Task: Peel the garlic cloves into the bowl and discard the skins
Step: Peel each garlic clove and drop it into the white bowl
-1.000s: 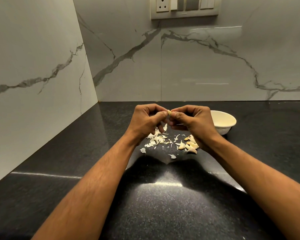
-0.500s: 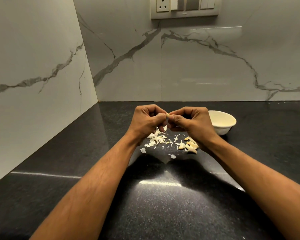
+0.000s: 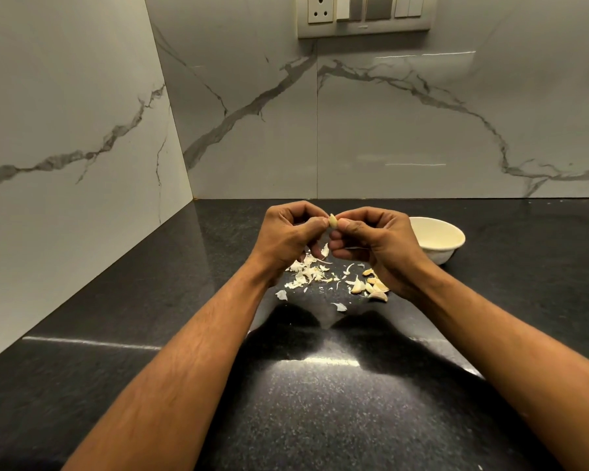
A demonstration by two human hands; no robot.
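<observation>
Left hand (image 3: 288, 237) and right hand (image 3: 376, 241) both pinch one garlic clove (image 3: 333, 221) with curled fingers, left of the bowl (image 3: 437, 237); skins (image 3: 308, 271) lie below the clove.

We see open bench (image 3: 320, 402) in front of the arms and out to the far right. Ahead, the scattered skins (image 3: 306, 271) and unpeeled cloves (image 3: 371, 287) crowd the middle, and the bowl (image 3: 437, 237) stands just right of the right hand (image 3: 378, 243). The marble walls (image 3: 82, 130) close off the left side and the back.
</observation>
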